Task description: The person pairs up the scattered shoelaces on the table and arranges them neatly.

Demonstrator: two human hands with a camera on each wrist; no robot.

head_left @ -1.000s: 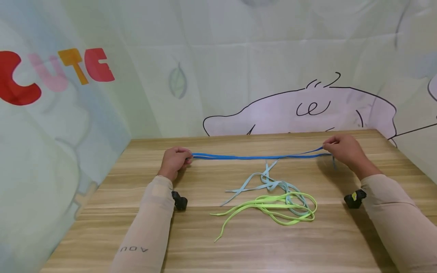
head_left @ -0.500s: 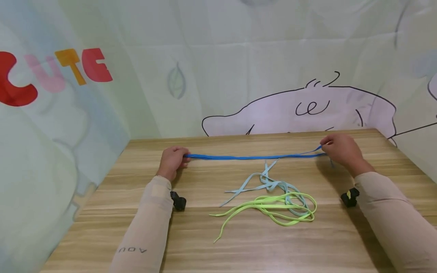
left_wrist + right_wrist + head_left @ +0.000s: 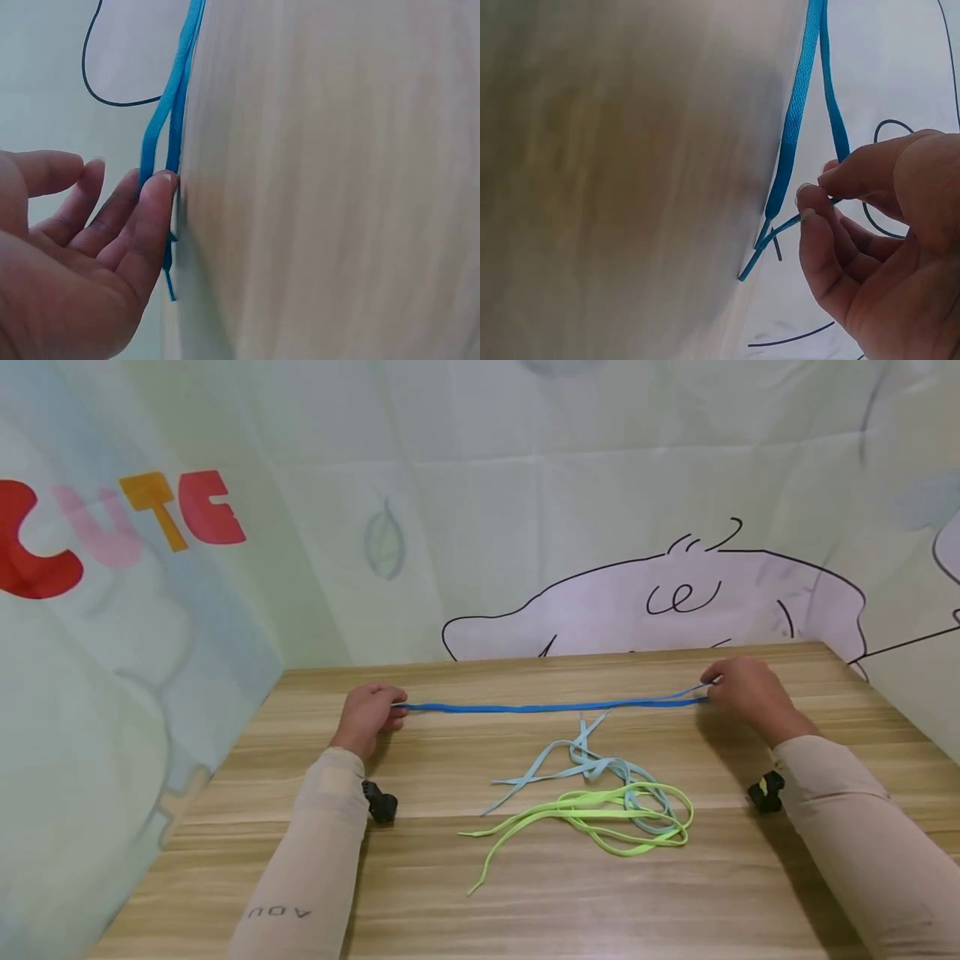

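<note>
Two strands of blue shoelace (image 3: pixel 517 708) lie stretched side by side across the far part of the table. My right hand (image 3: pixel 750 697) pinches one strand near its right end between thumb and fingertips, slightly raised. The other strand stays low at the table, and tips hang below the fingers (image 3: pixel 817 244) in the right wrist view. At the left end, my left hand (image 3: pixel 365 714) touches the strands with loosely extended fingers (image 3: pixel 154 217). Its thumb stands apart from them in the left wrist view, where lace tips show past the fingers.
A pale blue shoelace (image 3: pixel 598 765) lies loosely tangled nearer the body. A lime green shoelace (image 3: pixel 592 814) is looped partly over it, tips pointing left. Behind the wooden table (image 3: pixel 570 910) hangs a printed cloth (image 3: pixel 480 502).
My left hand has slid left along the blue strands, and its fingers have loosened from a pinch. The right hand has shifted slightly left, keeping hold of its strand. The strands lie straighter together.
</note>
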